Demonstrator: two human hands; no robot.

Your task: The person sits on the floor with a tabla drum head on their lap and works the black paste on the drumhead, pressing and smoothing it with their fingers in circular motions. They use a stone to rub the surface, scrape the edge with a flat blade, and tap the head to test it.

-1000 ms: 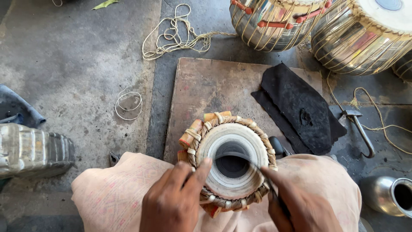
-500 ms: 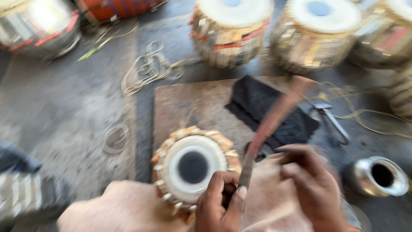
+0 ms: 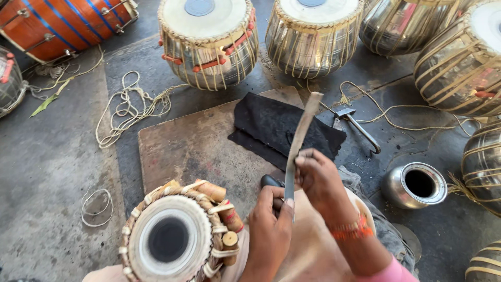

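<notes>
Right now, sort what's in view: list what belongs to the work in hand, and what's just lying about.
In hand:
left hand
right hand
leather strap
small drum

Lying about:
black cloth
hammer
metal pot
rope
wooden board

My strap is tan-grey, my drum white-faced with a black spot, the cloth black, my wristband orange.

A cloth lies on the board, behind the small drum; a pot stands right.
</notes>
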